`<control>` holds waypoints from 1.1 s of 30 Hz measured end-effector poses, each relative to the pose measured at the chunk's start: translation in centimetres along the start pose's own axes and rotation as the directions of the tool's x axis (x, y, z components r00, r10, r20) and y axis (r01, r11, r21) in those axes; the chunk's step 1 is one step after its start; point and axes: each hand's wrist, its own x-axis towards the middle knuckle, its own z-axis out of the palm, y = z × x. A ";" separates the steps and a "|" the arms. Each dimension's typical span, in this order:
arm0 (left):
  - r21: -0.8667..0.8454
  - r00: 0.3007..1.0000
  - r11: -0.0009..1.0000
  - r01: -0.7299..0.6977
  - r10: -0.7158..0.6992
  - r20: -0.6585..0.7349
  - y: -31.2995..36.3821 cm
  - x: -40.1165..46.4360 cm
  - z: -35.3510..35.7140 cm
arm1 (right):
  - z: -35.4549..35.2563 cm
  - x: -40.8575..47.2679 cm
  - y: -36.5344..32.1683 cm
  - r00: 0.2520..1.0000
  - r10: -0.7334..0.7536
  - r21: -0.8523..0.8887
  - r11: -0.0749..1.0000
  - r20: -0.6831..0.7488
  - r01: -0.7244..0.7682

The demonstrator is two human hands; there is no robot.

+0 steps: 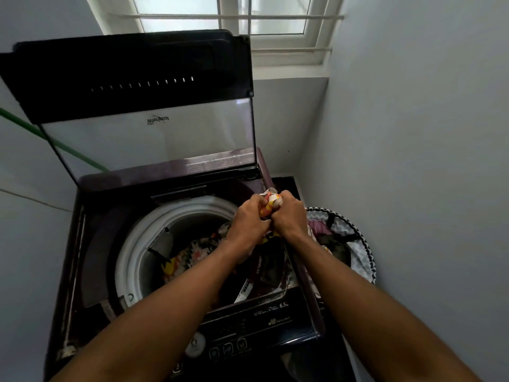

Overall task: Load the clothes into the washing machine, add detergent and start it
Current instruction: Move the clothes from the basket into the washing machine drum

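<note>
A patterned cloth (271, 205), orange, white and yellow, is bunched between both hands above the right rim of the washer's (91, 244) opening. The left hand (249, 219) and the right hand (289, 216) sit knuckle to knuckle, each with fingers curled tight round the fabric. The cloth trails down from the fists into the drum (154, 244), where more of the same print lies against the drum wall on the left. Dark clothes (264, 267) lie heaped at the near right of the opening, partly over the rim, so they look not fully pushed in.

The lid (137, 106) stands raised behind the drum, its glass pane showing the wall behind. The control panel (242, 326) runs along the near edge, with a row of buttons (228, 348) below it; no lit display can be made out.

Just right of the washer, on the floor in the corner, stands a basket (363, 252) with a black-and-white braided rim. Purple and dark pieces are in it, so loading is judged to be under way but not done. A window (248, 20) is above, and a green hose (55, 142) runs along the left wall.

No detergent is in view. What is left, by this reading: the cloth in hand goes down, the basket gets emptied, the heap at the rim tucked in, then detergent, lid shut, start pressed.
</note>
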 end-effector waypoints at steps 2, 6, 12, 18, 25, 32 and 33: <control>-0.024 0.999 1.000 -0.011 0.010 -0.045 0.0 -0.1 -1.0 | 0.0 -0.3 -1.6 1.000 -0.008 0.072 0.997 -0.022 0.010; -0.042 0.993 0.998 -0.040 0.035 -0.111 -0.6 -0.3 -3.8 | 0.4 -1.3 -4.8 0.994 -0.069 0.133 0.988 -0.087 0.080; -0.103 0.962 0.994 -0.045 0.015 -0.272 -3.0 -2.5 -8.8 | 2.3 -3.7 -10.6 0.975 -0.215 0.206 0.953 -0.053 0.222; -0.099 0.901 0.993 0.071 -0.106 -0.421 -6.6 -5.9 -13.1 | 6.8 -6.8 -15.0 0.933 -0.347 0.293 0.906 0.099 0.306; 0.069 0.926 0.938 0.339 -0.320 -0.199 -11.8 -8.0 -14.5 | 12.2 -8.7 -13.7 0.898 -0.271 0.138 0.962 0.346 0.237; 0.368 0.914 0.876 0.311 -0.382 0.135 -12.4 -7.5 -13.0 | 11.9 -7.9 -10.5 0.848 -0.134 -0.030 0.984 0.513 0.174; 0.369 0.924 0.879 0.301 -0.364 0.114 -11.8 -7.3 -12.5 | 11.2 -7.7 -10.1 0.870 -0.141 -0.039 0.983 0.473 0.181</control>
